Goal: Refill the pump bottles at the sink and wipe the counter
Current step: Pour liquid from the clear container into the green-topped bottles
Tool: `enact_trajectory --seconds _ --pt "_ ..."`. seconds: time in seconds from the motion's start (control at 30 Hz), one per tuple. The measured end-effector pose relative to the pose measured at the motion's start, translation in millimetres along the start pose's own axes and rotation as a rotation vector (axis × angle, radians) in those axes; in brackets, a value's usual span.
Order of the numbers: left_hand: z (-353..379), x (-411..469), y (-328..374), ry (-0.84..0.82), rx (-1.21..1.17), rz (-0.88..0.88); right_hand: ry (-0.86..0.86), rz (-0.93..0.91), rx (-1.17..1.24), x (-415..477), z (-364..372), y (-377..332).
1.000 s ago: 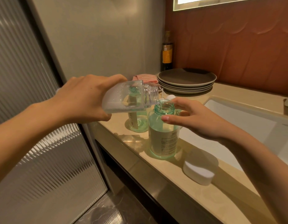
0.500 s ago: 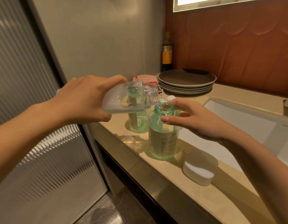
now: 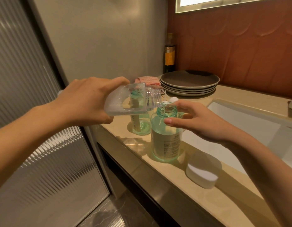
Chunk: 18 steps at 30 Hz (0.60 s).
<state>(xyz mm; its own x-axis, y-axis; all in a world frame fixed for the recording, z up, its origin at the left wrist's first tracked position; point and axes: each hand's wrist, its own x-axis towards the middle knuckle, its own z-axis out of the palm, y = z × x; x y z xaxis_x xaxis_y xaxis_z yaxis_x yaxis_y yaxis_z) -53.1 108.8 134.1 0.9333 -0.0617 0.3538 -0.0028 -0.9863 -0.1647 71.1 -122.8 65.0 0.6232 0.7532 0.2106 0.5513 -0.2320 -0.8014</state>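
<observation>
My left hand (image 3: pixel 86 102) grips a clear refill bottle (image 3: pixel 127 99), tipped on its side with its threaded neck over the open mouth of a green pump bottle (image 3: pixel 165 141). That green bottle stands uncapped near the beige counter's (image 3: pixel 179 181) front edge, largely full. My right hand (image 3: pixel 196 122) holds its shoulder, thumb in front and fingers behind. A second green bottle (image 3: pixel 140 125) stands behind it, partly hidden by the refill bottle. A pink cloth (image 3: pixel 148 81) lies further back.
A white sponge (image 3: pixel 201 175) lies on the counter edge right of the bottles. The white sink (image 3: pixel 250 128) fills the right side. Stacked brown plates (image 3: pixel 189 82) and a dark sauce bottle (image 3: pixel 169 54) stand at the back. A ribbed glass door (image 3: pixel 27 112) is on the left.
The refill bottle has tipped slightly further, lifting its base end. Both hands and the green bottle stay in place.
</observation>
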Motion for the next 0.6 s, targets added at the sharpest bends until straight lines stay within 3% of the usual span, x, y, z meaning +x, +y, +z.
enact_trajectory --seconds 0.6 --pt "-2.7 -0.6 2.4 -0.016 0.016 -0.008 0.008 0.012 -0.02 0.8 0.4 1.0"
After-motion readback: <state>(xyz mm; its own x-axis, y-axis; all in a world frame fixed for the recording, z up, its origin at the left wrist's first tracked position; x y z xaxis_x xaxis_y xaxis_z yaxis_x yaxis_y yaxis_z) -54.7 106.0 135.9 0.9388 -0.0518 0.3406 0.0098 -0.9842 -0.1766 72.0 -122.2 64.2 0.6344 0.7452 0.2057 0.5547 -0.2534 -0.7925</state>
